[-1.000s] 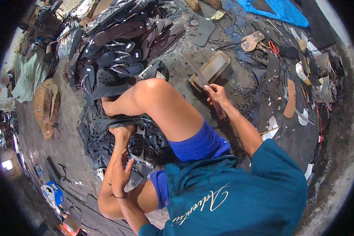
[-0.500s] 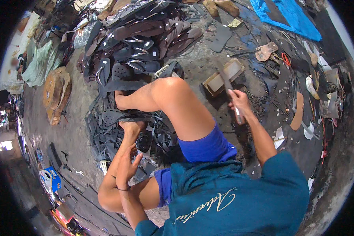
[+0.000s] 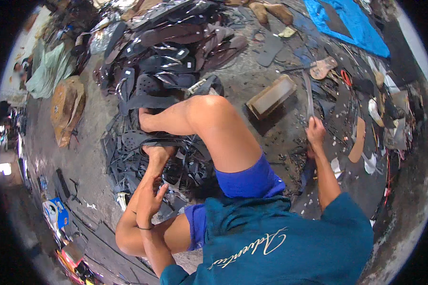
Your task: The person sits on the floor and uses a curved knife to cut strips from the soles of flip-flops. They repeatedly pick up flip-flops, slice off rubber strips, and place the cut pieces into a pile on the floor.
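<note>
A long, narrow-bladed knife (image 3: 309,95) is in my right hand (image 3: 316,132), its blade pointing away from me. My fingers are wrapped round its handle, which they mostly hide. To the left of the blade, apart from it, lies a sharpening stone (image 3: 272,96), a pale rectangular block in a wooden holder. My left hand (image 3: 150,199) rests against my lower leg, fingers and thumb apart, with nothing in it.
A heap of dark flip-flops (image 3: 166,52) lies beyond my feet, and black offcuts (image 3: 185,161) are piled under my legs. A round wooden block (image 3: 67,109) stands at left. Orange-handled scissors (image 3: 346,78) and a tan sole (image 3: 323,68) lie at right, below a blue sheet (image 3: 366,35).
My right hand has moved right with the knife, away from the sharpening stone. The blade, which was over the stone, is now to its right. My left hand has barely moved.
</note>
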`<state>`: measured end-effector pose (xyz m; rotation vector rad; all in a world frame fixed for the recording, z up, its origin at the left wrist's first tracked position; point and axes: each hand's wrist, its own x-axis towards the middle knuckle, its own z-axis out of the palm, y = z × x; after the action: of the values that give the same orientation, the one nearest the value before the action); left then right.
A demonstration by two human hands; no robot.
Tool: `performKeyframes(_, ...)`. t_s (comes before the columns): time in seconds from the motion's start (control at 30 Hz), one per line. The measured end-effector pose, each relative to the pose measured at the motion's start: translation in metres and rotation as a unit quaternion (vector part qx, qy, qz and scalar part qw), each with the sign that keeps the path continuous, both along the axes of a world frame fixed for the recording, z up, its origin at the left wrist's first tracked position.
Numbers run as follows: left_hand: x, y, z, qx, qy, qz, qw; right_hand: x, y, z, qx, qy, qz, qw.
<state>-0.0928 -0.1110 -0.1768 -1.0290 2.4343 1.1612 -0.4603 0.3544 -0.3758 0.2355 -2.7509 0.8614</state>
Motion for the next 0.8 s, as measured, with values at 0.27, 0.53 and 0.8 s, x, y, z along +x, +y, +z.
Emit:
performKeyframes(0.27,0.004,0.002,-0.002,0.011,-0.001,0.02,1.0,-0.041,-0.102,0.002,0.127,0.0,0.123,0.984)
performKeyframes(0.53,0.005,-0.001,-0.016,-0.038,0.036,-0.037,0.998,0.117,-0.072,0.002,-0.042,-0.154,0.19,0.969)
performKeyframes(0.8,0.011,-0.004,-0.014,-0.063,0.047,-0.061,0.995,-0.021,-0.095,0.003,0.07,-0.01,0.155,0.985)
